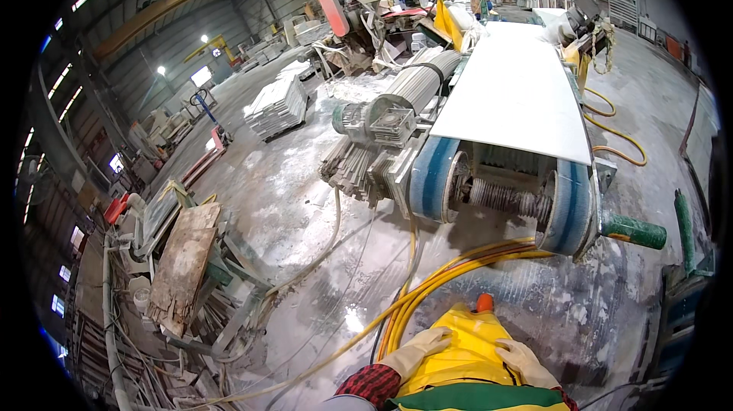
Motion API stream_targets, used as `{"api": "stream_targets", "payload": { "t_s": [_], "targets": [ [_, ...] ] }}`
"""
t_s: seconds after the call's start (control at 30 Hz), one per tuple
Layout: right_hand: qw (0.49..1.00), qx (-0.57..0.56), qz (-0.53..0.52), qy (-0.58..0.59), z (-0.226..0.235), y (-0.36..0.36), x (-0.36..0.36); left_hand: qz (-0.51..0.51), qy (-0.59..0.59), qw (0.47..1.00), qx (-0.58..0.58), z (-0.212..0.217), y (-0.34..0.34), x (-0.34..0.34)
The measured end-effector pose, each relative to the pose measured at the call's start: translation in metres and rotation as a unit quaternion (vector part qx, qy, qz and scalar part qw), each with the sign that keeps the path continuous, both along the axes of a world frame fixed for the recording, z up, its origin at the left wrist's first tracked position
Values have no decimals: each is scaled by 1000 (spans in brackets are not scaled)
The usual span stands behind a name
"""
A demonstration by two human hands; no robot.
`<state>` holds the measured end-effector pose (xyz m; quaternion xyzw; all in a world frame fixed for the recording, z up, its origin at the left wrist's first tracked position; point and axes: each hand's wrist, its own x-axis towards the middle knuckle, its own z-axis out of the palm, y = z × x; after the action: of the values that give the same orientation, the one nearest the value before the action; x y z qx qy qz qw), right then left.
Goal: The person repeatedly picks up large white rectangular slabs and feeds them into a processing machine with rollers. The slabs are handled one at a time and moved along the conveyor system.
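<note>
Here two gloved hands, left hand (424,345) and right hand (519,356), rest on one yellow apron (466,350) (flat).

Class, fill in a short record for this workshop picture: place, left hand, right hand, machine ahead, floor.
Place: a stone-working hall with a dusty, wet floor
Left hand: gloved, resting on the yellow apron
Right hand: gloved, also flat on the apron
Machine ahead: a conveyor belt carrying a white slab, with blue rollers
Floor: yellow hoses running toward the person
</note>
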<state>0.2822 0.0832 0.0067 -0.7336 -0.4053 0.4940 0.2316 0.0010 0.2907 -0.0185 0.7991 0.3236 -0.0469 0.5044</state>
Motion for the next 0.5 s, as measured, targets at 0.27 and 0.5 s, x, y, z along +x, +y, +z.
{"api": "stream_targets", "payload": {
  "t_s": [0.27,0.5],
  "targets": [
    [999,-8,8,-30,26,5,-6,5,-39,999,32,-8,-1,-3],
    [1000,4,7,-8,8,1,-2,-7,-44,997,68,-28,0,-4]
  ]
}}
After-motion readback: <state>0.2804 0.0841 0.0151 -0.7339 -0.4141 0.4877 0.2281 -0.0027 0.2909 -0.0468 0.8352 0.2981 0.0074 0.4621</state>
